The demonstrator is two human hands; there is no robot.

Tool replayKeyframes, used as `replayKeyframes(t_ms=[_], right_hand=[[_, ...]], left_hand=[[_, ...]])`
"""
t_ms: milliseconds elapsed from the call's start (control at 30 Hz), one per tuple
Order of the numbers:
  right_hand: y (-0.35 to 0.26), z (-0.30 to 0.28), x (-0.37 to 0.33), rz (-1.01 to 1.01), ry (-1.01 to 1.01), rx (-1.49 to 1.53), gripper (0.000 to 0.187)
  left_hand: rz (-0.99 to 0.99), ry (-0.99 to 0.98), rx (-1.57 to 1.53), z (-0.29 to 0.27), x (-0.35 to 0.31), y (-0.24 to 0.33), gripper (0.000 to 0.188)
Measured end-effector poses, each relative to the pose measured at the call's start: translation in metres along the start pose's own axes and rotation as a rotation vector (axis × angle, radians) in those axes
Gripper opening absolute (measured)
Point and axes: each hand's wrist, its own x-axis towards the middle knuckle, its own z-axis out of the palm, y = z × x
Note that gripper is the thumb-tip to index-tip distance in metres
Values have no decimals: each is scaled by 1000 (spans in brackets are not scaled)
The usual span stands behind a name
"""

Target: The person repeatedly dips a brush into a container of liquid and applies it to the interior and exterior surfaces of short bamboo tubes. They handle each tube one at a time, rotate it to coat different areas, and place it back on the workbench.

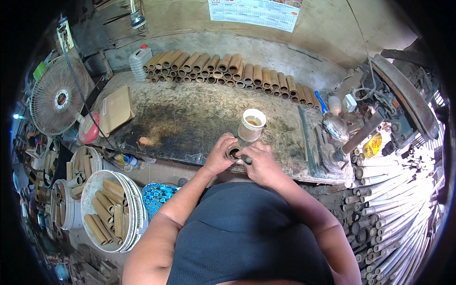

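At the table's near edge, my left hand (219, 156) is wrapped round a short bamboo tube (233, 152), its round open end facing up. Close against it, my right hand (260, 163) is closed, fingers bent at the tube's rim. A small dark, rounded piece (246, 159) shows between the fingers of that hand; its kind cannot be made out. Just beyond both hands stands a white plastic tub (250, 133) with brownish liquid in it.
Stacked bamboo tubes (209, 66) line the table's back, beside a pale jug (139, 62). A fan (61, 97) and cardboard (117, 110) are left, above a bucket of tubes (88, 190). Rightward are a clamp-like metal tool (361, 135) and long poles (394, 213).
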Motion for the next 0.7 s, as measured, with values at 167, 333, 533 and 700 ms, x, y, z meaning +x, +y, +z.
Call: replayKeyframes(t_ms=[167,333,533,700], right_hand=[[4,6,10,90,-3,12,25],[-13,-24,-5,1,-45,39,33],[-29,-35,-4,13,-83,25,31],[-31,-38,-11,5,-80,38,29]], left_hand=[[-12,14,20,-1,-1,0,67],[9,51,-50,3,-3,-10,73],[28,4,-27,9,-7,-21,71],[48,17,-17,12,-9,-23,72]])
